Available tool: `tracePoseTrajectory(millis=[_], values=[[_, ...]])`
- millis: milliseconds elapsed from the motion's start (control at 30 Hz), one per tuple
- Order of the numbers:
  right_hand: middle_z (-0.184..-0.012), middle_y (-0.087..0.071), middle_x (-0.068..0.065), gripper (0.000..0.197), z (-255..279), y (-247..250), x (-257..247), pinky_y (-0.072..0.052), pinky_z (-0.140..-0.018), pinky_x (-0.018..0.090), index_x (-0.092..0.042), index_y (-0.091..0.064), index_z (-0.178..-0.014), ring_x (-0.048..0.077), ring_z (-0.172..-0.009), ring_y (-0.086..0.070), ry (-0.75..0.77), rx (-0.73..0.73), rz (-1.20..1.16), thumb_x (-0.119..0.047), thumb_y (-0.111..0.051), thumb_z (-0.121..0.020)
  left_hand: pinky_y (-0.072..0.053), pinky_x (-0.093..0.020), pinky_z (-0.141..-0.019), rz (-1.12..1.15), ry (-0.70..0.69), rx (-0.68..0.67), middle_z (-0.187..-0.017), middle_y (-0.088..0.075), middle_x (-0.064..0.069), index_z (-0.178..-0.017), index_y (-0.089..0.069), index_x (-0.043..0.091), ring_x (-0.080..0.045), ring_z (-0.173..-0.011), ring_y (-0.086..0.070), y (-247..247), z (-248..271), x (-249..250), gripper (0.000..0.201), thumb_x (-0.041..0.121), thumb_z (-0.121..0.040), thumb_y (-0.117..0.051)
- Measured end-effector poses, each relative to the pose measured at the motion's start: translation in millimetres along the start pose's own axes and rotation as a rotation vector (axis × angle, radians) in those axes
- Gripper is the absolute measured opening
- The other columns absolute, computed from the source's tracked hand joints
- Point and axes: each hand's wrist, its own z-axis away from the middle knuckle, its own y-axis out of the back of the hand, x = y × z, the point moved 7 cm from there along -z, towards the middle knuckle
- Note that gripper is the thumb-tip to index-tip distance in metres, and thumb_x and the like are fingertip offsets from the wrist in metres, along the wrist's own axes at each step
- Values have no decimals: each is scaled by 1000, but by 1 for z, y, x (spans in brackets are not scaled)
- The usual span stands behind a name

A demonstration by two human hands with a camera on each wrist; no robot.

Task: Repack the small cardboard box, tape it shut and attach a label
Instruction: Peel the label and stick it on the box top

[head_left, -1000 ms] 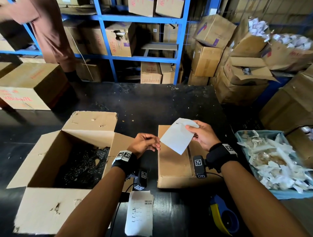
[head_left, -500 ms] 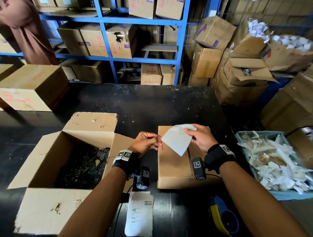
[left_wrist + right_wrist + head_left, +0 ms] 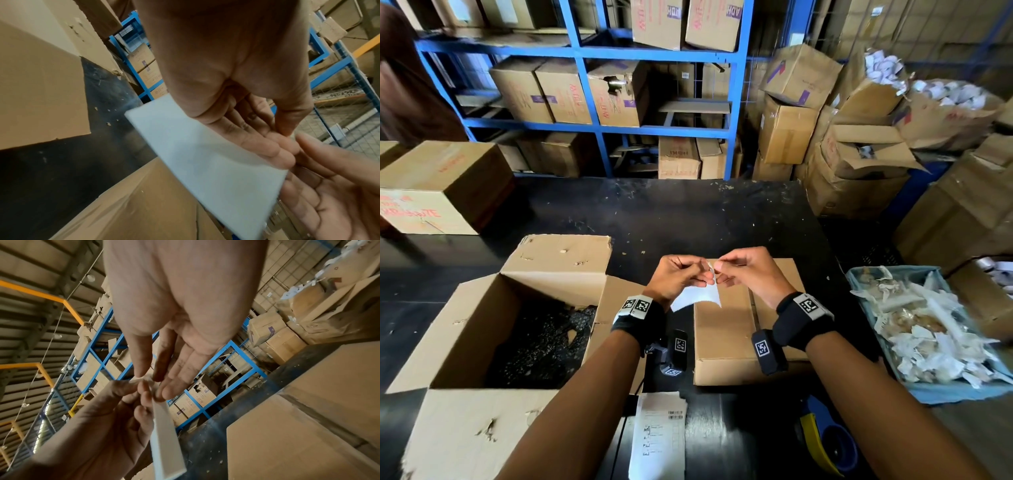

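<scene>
A small closed cardboard box (image 3: 726, 339) lies on the black table (image 3: 688, 219) in front of me. Above its far left corner both hands meet on a white label (image 3: 697, 296). My left hand (image 3: 678, 279) pinches the label's top corner, and the sheet hangs down below the fingers. My right hand (image 3: 748, 274) pinches the same corner from the right. In the left wrist view the label (image 3: 205, 162) lies under my left fingers (image 3: 257, 142). The right wrist view shows it edge-on as a white label (image 3: 164, 434).
A large open cardboard box (image 3: 493, 329) stands at the left. A printed slip (image 3: 659, 435) lies at the table's near edge, a blue and yellow tape dispenser (image 3: 825, 442) to its right. A blue tray (image 3: 928, 390) of paper scraps sits at the right. Shelves (image 3: 585, 51) of boxes stand behind.
Both hands have come together at the label's top corner. The label has dropped from lying flat in the right hand and now hangs below the fingers. The person at the back left has gone from view.
</scene>
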Motion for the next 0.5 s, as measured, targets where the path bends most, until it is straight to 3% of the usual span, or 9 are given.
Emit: tracePoseTrajectory(millis=[133,233,500], values=[[-93,-79,14,22,6,-5,2,-64,-78,34,-2,-76,-113,25,-85,-78,-8,-22,-2,-11,-73,-93,-58,-25,-67,-9,-5,-28,-77,-75,-16,-93,-72,-2,-21,-68,-73,-6,-1,-1,17,-2,-96,-56],[-94,-78,18,23,9,-7,5,-64,-80,37,1,-75,-114,29,-87,-78,-27,-24,-66,-10,-72,-94,-58,-25,-66,-38,-17,-22,-77,-74,-16,-89,-74,0,-22,-67,-72,-7,0,-1,17,-3,-94,-58],[-91,-77,22,21,13,-7,7,-63,-82,42,4,-75,-107,33,-86,-77,-68,-26,-101,-13,-69,-96,-55,-22,-62,-97,-24,-39,-75,-73,-14,-91,-74,-4,-19,-63,-70,-10,3,0,12,0,-93,-63]])
